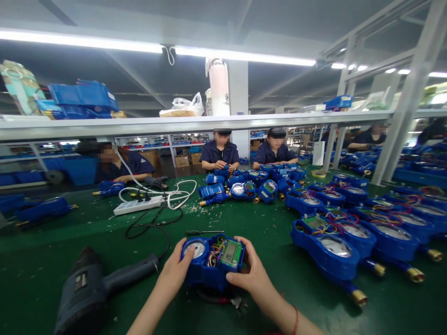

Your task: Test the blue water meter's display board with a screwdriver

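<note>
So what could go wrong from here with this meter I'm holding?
The loose coloured wires might snag and pull free while your left hand and right hand grip the blue meter housing. The exposed circuit board could also get knocked. The corded power tool lies close to your left hand, so a slip might bump it.

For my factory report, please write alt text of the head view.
The left hand and right hand hold a blue water meter with coloured wires on a green workbench, beside a heat gun. More meters lie in rows; co-workers in dark uniforms sit across the bench.
</note>
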Demonstrator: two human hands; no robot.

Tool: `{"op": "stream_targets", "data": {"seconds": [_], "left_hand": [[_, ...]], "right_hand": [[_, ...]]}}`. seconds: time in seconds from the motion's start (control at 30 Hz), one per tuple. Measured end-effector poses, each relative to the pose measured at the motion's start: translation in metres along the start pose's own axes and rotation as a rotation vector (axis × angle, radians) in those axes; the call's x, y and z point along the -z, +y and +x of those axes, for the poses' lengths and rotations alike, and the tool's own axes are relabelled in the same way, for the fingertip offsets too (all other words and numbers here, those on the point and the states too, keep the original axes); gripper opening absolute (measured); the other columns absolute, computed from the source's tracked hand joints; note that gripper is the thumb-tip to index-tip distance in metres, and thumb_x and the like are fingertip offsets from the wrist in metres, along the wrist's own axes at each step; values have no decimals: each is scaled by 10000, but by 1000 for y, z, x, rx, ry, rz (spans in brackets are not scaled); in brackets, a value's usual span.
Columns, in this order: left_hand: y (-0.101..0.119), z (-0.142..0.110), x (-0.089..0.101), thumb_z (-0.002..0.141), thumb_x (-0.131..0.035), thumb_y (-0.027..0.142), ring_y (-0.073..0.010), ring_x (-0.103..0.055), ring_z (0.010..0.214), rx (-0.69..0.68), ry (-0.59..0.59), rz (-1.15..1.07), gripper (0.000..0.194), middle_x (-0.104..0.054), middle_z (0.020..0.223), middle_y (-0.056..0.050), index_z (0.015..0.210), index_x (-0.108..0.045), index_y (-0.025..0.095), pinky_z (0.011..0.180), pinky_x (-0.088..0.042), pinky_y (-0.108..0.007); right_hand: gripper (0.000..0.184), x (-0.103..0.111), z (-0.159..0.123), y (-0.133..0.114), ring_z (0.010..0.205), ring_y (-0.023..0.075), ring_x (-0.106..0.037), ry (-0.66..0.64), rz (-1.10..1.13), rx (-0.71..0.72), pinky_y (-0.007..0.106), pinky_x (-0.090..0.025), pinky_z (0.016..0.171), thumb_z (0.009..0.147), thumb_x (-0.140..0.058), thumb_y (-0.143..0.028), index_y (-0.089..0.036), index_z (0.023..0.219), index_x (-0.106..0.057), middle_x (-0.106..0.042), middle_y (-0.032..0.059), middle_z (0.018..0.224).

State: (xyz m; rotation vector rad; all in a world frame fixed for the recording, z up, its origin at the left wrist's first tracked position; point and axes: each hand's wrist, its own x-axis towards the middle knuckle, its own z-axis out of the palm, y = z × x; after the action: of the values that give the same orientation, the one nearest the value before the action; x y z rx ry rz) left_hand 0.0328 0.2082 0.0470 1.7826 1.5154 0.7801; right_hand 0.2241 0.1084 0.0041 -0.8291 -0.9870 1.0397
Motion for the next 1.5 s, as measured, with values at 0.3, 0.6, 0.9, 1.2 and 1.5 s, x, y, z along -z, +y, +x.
{"op": "stream_targets", "data": {"seconds": [0.3,0.6,0.9,1.2,1.5], "left_hand": [[-11,-6,-5,858,-398,538,-324,-598,1205,-7,8,-134,640,-615,1305,-177,1351,-449,134,1060,-433,-463],[-21,-18,-13,856,-360,587,-327,-487,1330,-25,50,-174,704,-502,1429,-161,1408,-375,151,1141,-346,-469],[-22,-28,-13,845,-342,598,-342,-495,1322,-23,70,-146,723,-501,1427,-169,1402,-374,138,1145,-344,-484],[-26,-36,-17,933,-295,522,-305,-359,1418,-150,176,-66,686,-383,1516,-191,1458,-328,82,1191,-262,-489],[10,-77,-42,996,-285,294,-243,-381,1392,-572,209,262,452,-461,1481,-75,1402,-481,314,1185,-41,-622]], "right_hand": [[932,-2,-2,1,1173,341,-555,-17,7,-1,455,-482,978,553,-895,-422,-221,1295,-369,-543,123,1267],[918,-3,-5,2,1147,340,-571,-28,-23,31,444,-496,942,559,-873,-412,-223,1309,-379,-558,117,1266],[884,-3,-6,-7,1138,319,-579,-66,-97,37,427,-462,980,580,-849,-399,-221,1310,-383,-577,100,1252],[828,-2,-9,-10,1132,296,-577,-63,-183,33,383,-479,954,616,-824,-382,-218,1300,-386,-563,93,1253],[739,-3,-11,-7,1057,257,-584,-31,-316,62,340,-510,857,638,-743,-257,-214,1286,-390,-549,79,1237]]}}
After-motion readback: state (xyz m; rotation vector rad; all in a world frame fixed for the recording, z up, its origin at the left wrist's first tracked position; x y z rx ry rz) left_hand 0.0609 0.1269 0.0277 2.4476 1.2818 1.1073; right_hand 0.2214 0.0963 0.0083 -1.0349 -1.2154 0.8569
